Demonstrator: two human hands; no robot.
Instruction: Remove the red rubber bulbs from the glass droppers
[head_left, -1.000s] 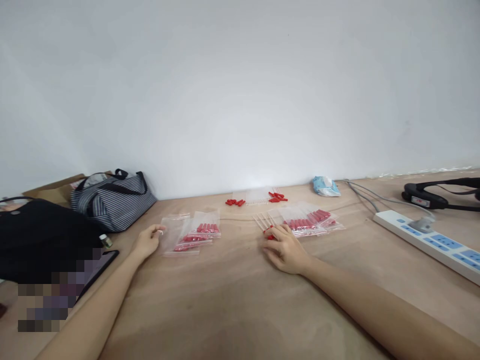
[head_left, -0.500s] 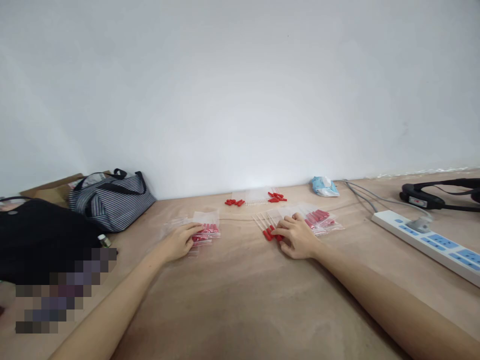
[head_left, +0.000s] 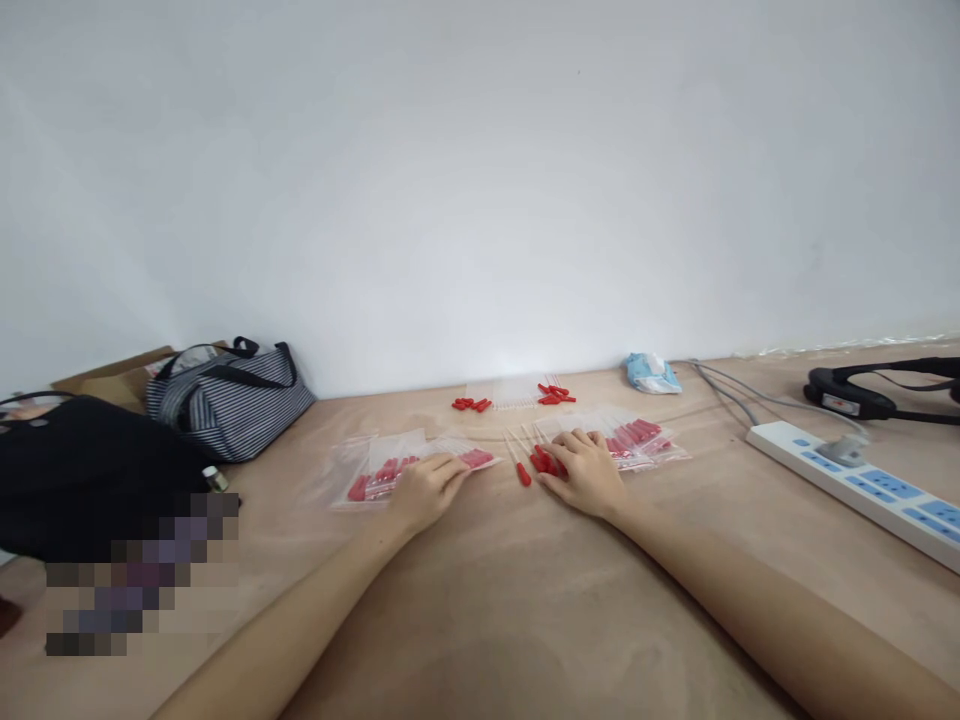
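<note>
Fingers [head_left: 448, 466] of the left hand [head_left: 421, 497] pinch a clear bag [head_left: 474, 455] with red pieces inside, near the middle of a brown tabletop [head_left: 480, 610]. Right-hand fingers curl over a small group of red-ended sticks [head_left: 523, 474]; whether they grip or only rest there cannot be told. Just left of the left hand, clear bags of red pieces [head_left: 360, 488] overlap; a similar cluster of filled bags [head_left: 637, 434] lies just beyond the right hand. Near the tabletop's far edge, against the wall, a bag of pale sticks [head_left: 514, 392] sits between two loose red piles [head_left: 471, 404] [head_left: 556, 395]. A striped bag [head_left: 232, 405] stands toward the far left corner; a white power strip [head_left: 862, 485] lies toward the right edge.
</note>
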